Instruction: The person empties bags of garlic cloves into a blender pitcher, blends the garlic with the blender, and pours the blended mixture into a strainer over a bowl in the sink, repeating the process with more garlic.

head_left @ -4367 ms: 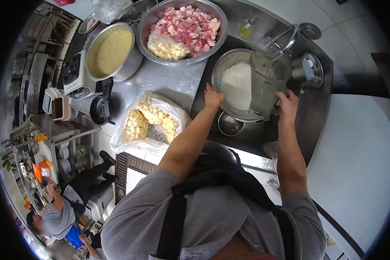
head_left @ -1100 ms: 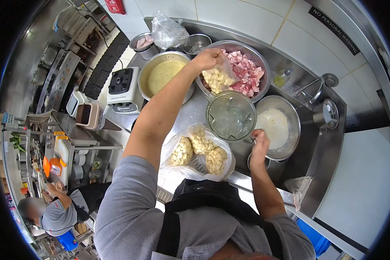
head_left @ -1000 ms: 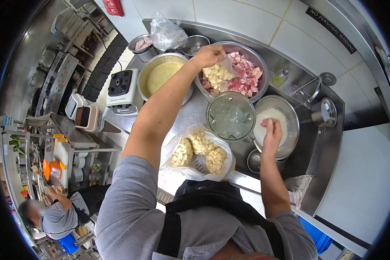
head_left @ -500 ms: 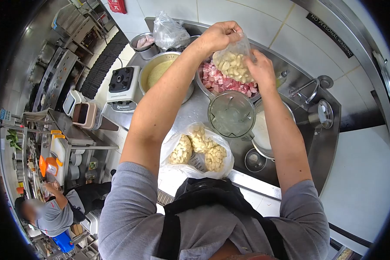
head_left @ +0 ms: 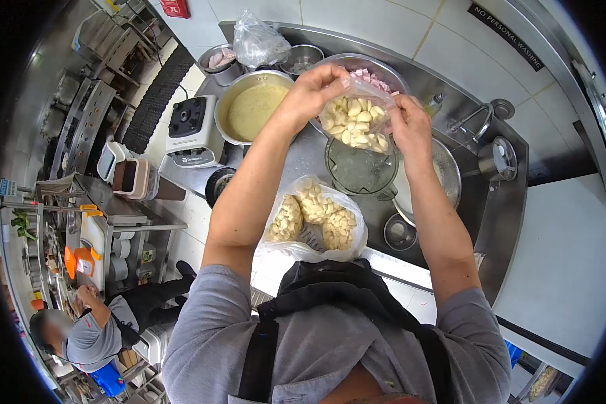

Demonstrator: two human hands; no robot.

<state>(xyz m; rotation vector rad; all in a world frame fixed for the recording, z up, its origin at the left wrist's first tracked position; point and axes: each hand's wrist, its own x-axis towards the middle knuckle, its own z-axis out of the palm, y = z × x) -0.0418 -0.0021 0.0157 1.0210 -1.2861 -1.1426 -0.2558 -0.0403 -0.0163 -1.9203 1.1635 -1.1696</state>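
Note:
A clear plastic bag of peeled garlic cloves (head_left: 357, 122) hangs between my two hands, over the back edge of a blender jug. My left hand (head_left: 314, 94) pinches the bag's upper left edge. At its upper right, my right hand (head_left: 411, 121) grips the plastic too. Below it stands the see-through blender jug (head_left: 360, 172), with what looks like cloudy liquid inside. Behind the bag, diced pink meat (head_left: 374, 79) lies in a wide metal bowl, partly hidden. Nearer my body, a white plastic bag (head_left: 350, 252) holds several more bags of garlic.
A pot of pale yellow mixture (head_left: 252, 111) stands left of my left forearm, beside a blender base (head_left: 194, 131). To the right are a bowl with white contents (head_left: 444, 175) and the sink tap (head_left: 477, 124). A co-worker (head_left: 97, 337) is at the far left.
Both hands have brought the garlic bag down and toward me, from over the meat bowl to above the blender jug. The pot of yellow mixture shows more fully.

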